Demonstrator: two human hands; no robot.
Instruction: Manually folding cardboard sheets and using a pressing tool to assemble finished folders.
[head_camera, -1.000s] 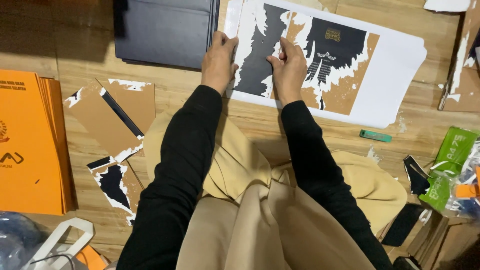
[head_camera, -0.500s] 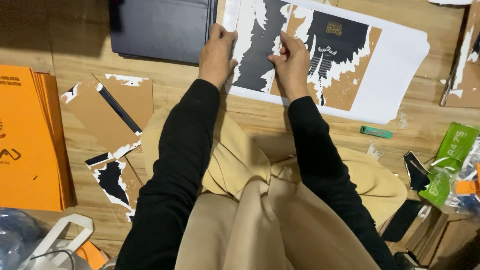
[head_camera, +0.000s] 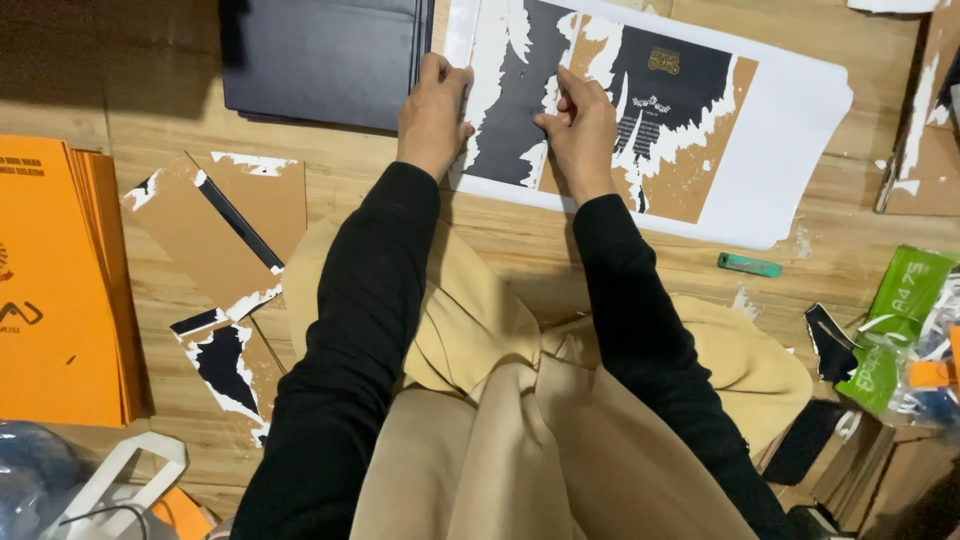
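Top of the printed sheet (head_camera: 640, 110) cut off by the upper edge, dark folder (head_camera: 320, 60) likewise, orange stack (head_camera: 50, 280) cropped at left, left hand (head_camera: 432, 115) fingertips curled out of sight, green packet (head_camera: 900, 310) blurred at right.

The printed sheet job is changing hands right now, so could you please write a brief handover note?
Left hand: pressing down the left edge of the printed sheet.
Right hand: fingertips pinching the black layer mid-sheet.
Sheet lies flat on the wooden floor, beside a dark board.
Done: large patches of black already stripped, showing white and brown.
Left: black remains in the centre and upper right.
Torn scraps lie to the left, near an orange stack; a small green tool lies to the right.
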